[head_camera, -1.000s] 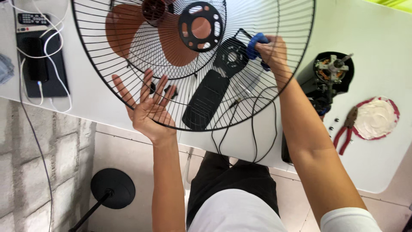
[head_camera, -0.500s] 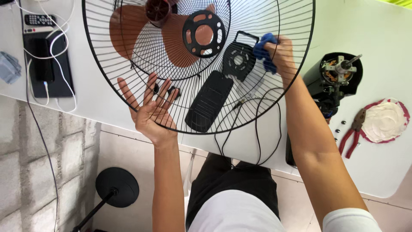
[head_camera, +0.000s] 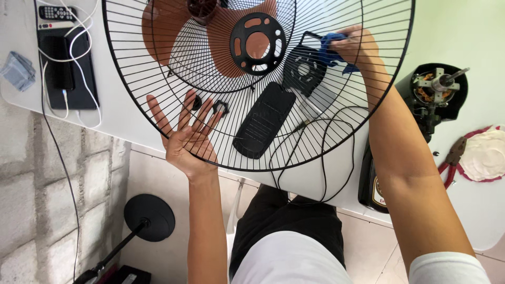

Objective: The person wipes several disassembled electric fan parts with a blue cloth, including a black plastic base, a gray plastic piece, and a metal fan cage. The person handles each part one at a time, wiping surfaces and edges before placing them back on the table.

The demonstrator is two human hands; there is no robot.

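Wire fan guard [head_camera: 158, 113] — black, round; left hand [head_camera: 184, 138] spread flat beneath its rim. Right hand [head_camera: 357, 47] pinching blue cloth [head_camera: 330, 44] against the wires.

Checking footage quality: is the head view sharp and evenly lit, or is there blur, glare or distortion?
Head view: even daylight, soft shadows, no motion blur; the fan guard, left hand and right hand holding a blue cloth are crisp; the white table looks washed out; wide-angle stretch at the edges.
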